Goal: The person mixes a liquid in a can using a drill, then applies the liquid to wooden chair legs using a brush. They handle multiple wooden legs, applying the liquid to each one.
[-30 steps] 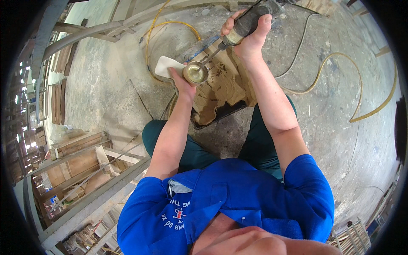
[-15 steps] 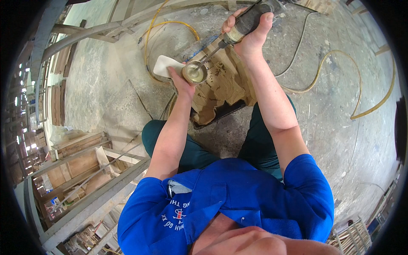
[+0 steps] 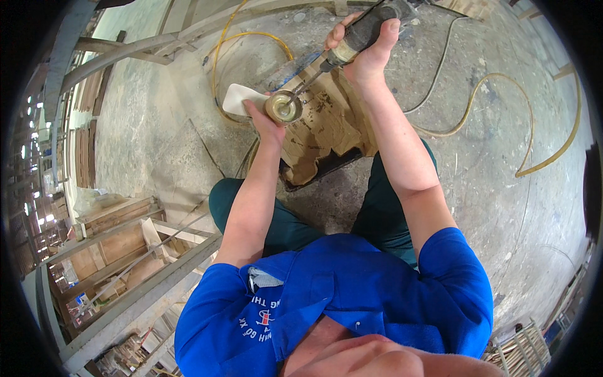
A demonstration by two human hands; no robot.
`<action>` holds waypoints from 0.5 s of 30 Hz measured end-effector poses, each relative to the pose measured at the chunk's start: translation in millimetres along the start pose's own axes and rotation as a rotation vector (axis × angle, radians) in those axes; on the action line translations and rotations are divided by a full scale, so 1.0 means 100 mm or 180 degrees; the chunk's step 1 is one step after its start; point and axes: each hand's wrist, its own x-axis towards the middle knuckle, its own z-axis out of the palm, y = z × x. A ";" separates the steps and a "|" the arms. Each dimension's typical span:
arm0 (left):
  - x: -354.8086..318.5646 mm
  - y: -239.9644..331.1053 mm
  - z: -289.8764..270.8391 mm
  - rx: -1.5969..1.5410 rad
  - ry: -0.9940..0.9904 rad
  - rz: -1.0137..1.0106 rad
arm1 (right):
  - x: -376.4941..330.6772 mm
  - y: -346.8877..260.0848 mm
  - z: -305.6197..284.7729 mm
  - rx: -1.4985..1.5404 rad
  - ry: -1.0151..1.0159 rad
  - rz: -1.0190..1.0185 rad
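Above floor, L grip closed round cup w/ pale liq. (R grip: drill)

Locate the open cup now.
In the head view, above and slightly left of centre, the left hand holds the cup, the rod of the power tool reaching inside.

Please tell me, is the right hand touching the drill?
Touching. The head view shows the right hand around the drill, with thumb and fingers on opposite sides of it.

Yel. hose on conc. floor, R; metal beam lwr L; sticks btm R.
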 end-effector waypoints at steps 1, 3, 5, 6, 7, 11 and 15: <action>0.00 0.00 0.00 -0.0013 0.0065 -0.0012 | 0.00 0.01 0.00 0.0010 -0.0008 -0.0001; -0.03 0.00 0.05 -0.0029 0.0182 -0.0057 | 0.00 0.01 -0.01 -0.0015 -0.0006 -0.0032; -0.05 0.00 0.07 -0.0071 0.0184 -0.0060 | 0.00 0.01 -0.01 -0.0070 -0.0010 -0.0070; -0.06 0.00 0.08 -0.0092 0.0189 -0.0057 | 0.00 0.01 -0.01 -0.0055 -0.0019 -0.0063; -0.06 0.01 0.08 -0.0046 0.0175 -0.0046 | -0.01 0.02 0.00 -0.0041 -0.0026 -0.0057; -0.07 0.02 0.02 0.0013 0.0133 -0.0023 | -0.02 0.02 0.00 0.0075 -0.0042 0.0034; -0.13 0.01 0.01 0.0095 0.0153 -0.0013 | -0.07 0.02 -0.01 0.0174 0.0060 0.0176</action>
